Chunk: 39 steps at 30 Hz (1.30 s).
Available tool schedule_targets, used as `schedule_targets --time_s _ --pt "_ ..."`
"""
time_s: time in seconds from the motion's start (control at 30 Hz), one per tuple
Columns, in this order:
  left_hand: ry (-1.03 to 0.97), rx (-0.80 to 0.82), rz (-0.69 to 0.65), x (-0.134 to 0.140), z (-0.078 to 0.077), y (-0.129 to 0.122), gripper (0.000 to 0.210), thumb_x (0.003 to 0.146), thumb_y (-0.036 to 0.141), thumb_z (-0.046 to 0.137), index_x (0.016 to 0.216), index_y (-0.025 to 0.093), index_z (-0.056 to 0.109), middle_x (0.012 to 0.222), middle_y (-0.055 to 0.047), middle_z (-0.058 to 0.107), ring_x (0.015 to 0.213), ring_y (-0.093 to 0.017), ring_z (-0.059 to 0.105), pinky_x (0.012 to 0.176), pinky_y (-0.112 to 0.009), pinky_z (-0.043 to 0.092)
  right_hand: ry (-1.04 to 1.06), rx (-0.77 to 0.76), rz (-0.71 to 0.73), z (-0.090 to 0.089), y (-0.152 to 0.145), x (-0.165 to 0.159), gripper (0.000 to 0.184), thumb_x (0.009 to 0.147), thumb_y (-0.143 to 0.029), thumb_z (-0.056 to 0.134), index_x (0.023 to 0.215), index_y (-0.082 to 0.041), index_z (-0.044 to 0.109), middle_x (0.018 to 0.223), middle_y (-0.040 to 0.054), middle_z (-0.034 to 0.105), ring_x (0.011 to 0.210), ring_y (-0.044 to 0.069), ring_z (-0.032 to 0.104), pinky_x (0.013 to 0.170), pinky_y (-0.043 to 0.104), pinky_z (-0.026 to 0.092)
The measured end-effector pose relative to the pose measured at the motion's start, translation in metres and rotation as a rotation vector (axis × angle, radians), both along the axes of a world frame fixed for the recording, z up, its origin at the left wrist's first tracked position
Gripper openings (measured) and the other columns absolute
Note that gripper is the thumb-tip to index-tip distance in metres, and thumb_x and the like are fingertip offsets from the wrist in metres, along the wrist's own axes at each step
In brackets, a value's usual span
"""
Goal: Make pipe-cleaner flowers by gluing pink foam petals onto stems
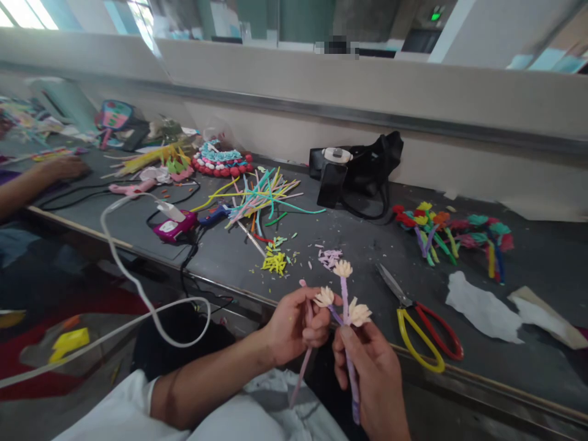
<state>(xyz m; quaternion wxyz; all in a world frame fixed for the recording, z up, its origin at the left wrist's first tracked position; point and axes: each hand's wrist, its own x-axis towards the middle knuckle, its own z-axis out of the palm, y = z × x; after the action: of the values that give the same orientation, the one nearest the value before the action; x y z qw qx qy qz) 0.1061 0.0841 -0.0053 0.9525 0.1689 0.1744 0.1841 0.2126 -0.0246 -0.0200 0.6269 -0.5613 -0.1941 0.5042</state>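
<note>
Over the table's front edge, my right hand is closed round the purple pipe-cleaner stem of a small flower spray with three cream blooms. A loose pink pipe cleaner runs through the curled fingers of my left hand. The left fingertips also reach the left bloom and its short purple branch. Just beyond my hands lie short lilac pieces and yellow pieces. Scissors with one red and one yellow handle rest to the right, blades apart.
A heap of coloured pipe cleaners lies mid-table, near a magenta power socket with a white cable. A black bag stands at the back. Finished flowers and white paper lie right. A co-worker's hand is far left.
</note>
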Motion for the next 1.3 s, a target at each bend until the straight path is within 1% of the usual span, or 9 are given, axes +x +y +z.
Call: schedule_targets --time_s 0.13,0.33,0.53,0.63,0.73,0.87,1.03,1.17,1.3 --pt "0.000 -0.007 -0.006 0.001 -0.002 -0.001 0.027 0.085 0.029 0.047 0.089 0.011 0.066 0.045 0.005 0.042 0.034 -0.006 0.023 0.037 -0.021 0.016 -0.034 0.018 0.003 0.005 0.002 -0.001 0.036 0.076 -0.047 0.072 0.090 -0.018 0.057 0.055 -0.0063 0.052 0.041 0.006 0.041 0.033 0.017 0.036" --pt "-0.017 0.007 -0.018 0.001 -0.003 0.000 0.023 0.080 0.027 0.050 0.088 0.011 0.066 0.049 0.004 0.043 0.037 -0.006 0.025 0.039 -0.020 0.018 -0.123 0.053 -0.027 0.003 0.002 -0.001 0.029 0.079 -0.043 0.071 0.088 -0.019 0.057 0.057 -0.0070 0.051 0.042 0.006 0.041 0.036 0.017 0.035" --pt "-0.023 0.095 -0.038 0.003 -0.008 -0.001 0.020 0.077 0.024 0.050 0.085 0.014 0.065 0.048 0.004 0.043 0.035 -0.006 0.023 0.037 -0.020 0.018 -0.410 -0.003 -0.053 0.009 0.005 0.001 0.033 0.078 -0.044 0.069 0.094 -0.016 0.065 0.049 -0.0069 0.050 0.040 0.007 0.040 0.037 0.018 0.034" --pt "0.004 0.180 0.004 0.004 -0.011 -0.003 0.021 0.078 0.024 0.049 0.089 0.015 0.065 0.044 0.004 0.043 0.035 -0.008 0.026 0.038 -0.020 0.022 -0.617 0.003 -0.072 0.014 0.006 0.005 0.028 0.078 -0.043 0.068 0.087 -0.016 0.069 0.048 -0.0054 0.052 0.040 0.009 0.044 0.039 0.020 0.036" --pt "0.048 0.265 0.022 0.004 -0.012 -0.004 0.023 0.078 0.023 0.049 0.092 0.014 0.064 0.043 0.004 0.045 0.035 -0.008 0.029 0.040 -0.021 0.025 -0.841 0.017 -0.105 0.016 0.006 0.008 0.023 0.079 -0.040 0.066 0.080 -0.017 0.070 0.053 -0.0030 0.061 0.042 0.011 0.051 0.043 0.021 0.040" --pt "0.129 0.294 0.001 0.003 -0.014 -0.004 0.018 0.078 0.022 0.054 0.091 0.015 0.063 0.051 0.002 0.053 0.037 -0.007 0.033 0.041 -0.021 0.024 -1.082 0.082 -0.159 0.015 0.006 0.009 0.018 0.081 -0.035 0.064 0.076 -0.019 0.069 0.063 -0.0013 0.069 0.052 0.012 0.062 0.053 0.020 0.046" --pt "0.173 0.295 0.017 0.003 -0.018 -0.002 0.021 0.078 0.029 0.064 0.093 0.014 0.064 0.065 -0.002 0.061 0.041 -0.005 0.039 0.042 -0.020 0.024 -1.248 0.147 -0.211 0.009 0.005 0.008 0.015 0.085 -0.032 0.063 0.077 -0.020 0.066 0.062 -0.0036 0.066 0.050 0.010 0.061 0.053 0.018 0.044" --pt "0.149 0.301 0.036 0.002 -0.017 0.000 0.024 0.080 0.030 0.064 0.095 0.012 0.065 0.069 -0.003 0.060 0.043 -0.005 0.040 0.043 -0.020 0.026 -1.321 0.161 -0.229 0.005 0.003 0.007 0.015 0.086 -0.035 0.062 0.080 -0.021 0.066 0.063 -0.0035 0.066 0.050 0.011 0.059 0.051 0.020 0.043" --pt "0.111 0.299 0.013 0.000 -0.014 0.002 0.025 0.080 0.031 0.062 0.097 0.013 0.066 0.070 -0.001 0.058 0.042 -0.005 0.039 0.043 -0.021 0.027 -1.332 0.134 -0.212 0.004 0.003 0.007 0.016 0.087 -0.035 0.061 0.082 -0.021 0.065 0.066 -0.0009 0.068 0.053 0.013 0.061 0.052 0.022 0.043"
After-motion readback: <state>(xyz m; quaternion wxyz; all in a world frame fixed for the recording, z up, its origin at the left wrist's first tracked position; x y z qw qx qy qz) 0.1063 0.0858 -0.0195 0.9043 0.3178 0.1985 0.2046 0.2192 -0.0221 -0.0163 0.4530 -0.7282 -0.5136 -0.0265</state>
